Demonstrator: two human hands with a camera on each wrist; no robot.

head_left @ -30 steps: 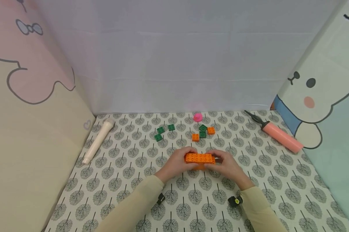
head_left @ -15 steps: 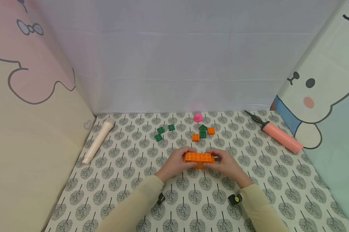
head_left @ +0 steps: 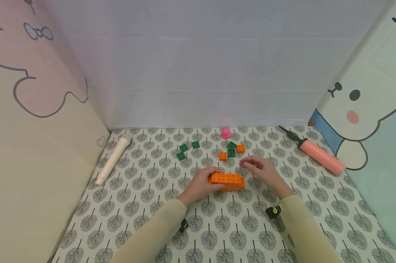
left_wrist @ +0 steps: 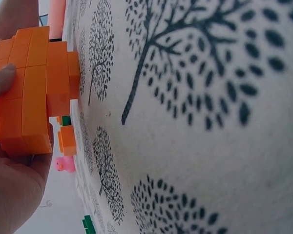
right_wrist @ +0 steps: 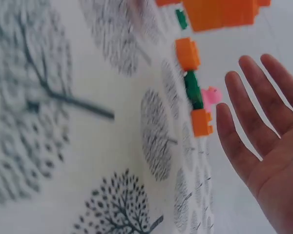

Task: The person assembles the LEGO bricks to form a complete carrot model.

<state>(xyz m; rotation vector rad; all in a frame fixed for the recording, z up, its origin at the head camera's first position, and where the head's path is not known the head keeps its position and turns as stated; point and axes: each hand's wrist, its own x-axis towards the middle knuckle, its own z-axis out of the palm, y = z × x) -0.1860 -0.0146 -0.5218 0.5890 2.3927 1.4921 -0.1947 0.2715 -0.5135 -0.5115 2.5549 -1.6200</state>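
Observation:
An assembly of orange toy building blocks (head_left: 229, 182) stands in the middle of the table, several blocks joined together with studs on top. My left hand (head_left: 202, 182) grips its left end, the thumb along the near side; the left wrist view shows the joined blocks (left_wrist: 27, 97) close up between thumb and fingers. To the right of the assembly, my right hand (head_left: 258, 170) is apart from it and holds nothing. In the right wrist view its fingers are extended and spread, with the palm (right_wrist: 283, 170) showing.
Beyond the hands lie loose orange blocks (head_left: 223, 156), green blocks (head_left: 231, 153) and a pink rubber duck (head_left: 225, 133). More green blocks (head_left: 181, 156) are to the left. A white microphone-like stick (head_left: 113, 160) lies far left, a pink-handled pump-like tool (head_left: 321, 156) far right.
My right hand has let go of the block assembly and moved right and away from me, its fingers opening. My left hand keeps its grip on the left end.

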